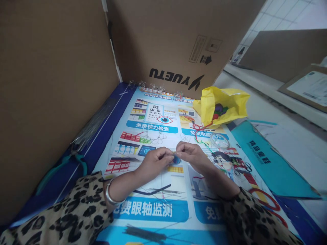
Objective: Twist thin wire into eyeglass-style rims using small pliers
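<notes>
Over the middle of a printed poster [153, 183], my left hand [158, 160] and my right hand [190, 154] meet fingertip to fingertip. The fingers of both hands are pinched together. What they hold between them is too small to make out. A dark blue round shape shows just below the fingertips; whether it is held or printed on the poster is unclear. Thin wires lie near the hands, and a bundle of dark wires [145, 234] rests at the near edge.
Cardboard panels [163, 34] stand at the left and back. A yellow bag [230, 105] with coloured spools, a clear tape roll [219, 140] and a turquoise card [270, 163] are at the right. Teal-handled pliers [63, 163] and straight wires [94, 126] lie left.
</notes>
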`<state>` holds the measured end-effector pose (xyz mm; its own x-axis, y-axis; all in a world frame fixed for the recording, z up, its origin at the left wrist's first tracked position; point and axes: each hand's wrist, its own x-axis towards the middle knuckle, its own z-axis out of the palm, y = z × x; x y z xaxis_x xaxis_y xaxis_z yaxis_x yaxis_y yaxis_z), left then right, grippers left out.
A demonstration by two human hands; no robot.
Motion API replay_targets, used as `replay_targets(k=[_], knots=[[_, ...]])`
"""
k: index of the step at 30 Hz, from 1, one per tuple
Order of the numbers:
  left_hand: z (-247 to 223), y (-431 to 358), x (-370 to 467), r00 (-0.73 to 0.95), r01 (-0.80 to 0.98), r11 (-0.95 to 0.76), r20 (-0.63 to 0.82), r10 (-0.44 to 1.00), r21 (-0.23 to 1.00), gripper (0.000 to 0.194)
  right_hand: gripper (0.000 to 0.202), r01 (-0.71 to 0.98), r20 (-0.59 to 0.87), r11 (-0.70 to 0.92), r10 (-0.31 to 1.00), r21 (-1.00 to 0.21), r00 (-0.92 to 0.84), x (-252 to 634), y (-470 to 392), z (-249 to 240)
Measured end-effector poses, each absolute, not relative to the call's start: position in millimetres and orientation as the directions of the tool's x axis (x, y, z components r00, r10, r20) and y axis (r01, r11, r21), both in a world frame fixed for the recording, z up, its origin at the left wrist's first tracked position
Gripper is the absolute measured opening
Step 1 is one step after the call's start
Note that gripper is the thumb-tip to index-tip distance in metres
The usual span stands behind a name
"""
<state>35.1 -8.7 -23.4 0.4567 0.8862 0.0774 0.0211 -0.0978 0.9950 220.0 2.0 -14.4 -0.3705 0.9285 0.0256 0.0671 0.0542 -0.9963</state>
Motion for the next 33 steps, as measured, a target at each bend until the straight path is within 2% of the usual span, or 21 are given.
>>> replay_targets(k=[15, 23, 33], knots=[[-19.6, -7.5, 34.6, 0.479, 0.049, -0.079, 0.046, 0.877, 0.996, 0.019, 0.014, 0.201, 0.094, 0.176, 0.927, -0.964, -0.364, 219.2, 1.6, -11.8], [-20.5, -6.6, 34.7, 0.478, 0.045, -0.061, 0.032, 0.878, 0.997, 0.020, 0.011, 0.376, 0.203, 0.328, 0.920, -0.867, -0.335, 217.4, 1.1, -8.8], [-19.9, -6.9, 35.1, 0.476, -0.001, -0.009, 0.009, 0.879, 1.000, 0.021, 0.008, 0.413, 0.289, 0.414, 0.898, -0.811, -0.331, 216.1, -1.3, -6.5]])
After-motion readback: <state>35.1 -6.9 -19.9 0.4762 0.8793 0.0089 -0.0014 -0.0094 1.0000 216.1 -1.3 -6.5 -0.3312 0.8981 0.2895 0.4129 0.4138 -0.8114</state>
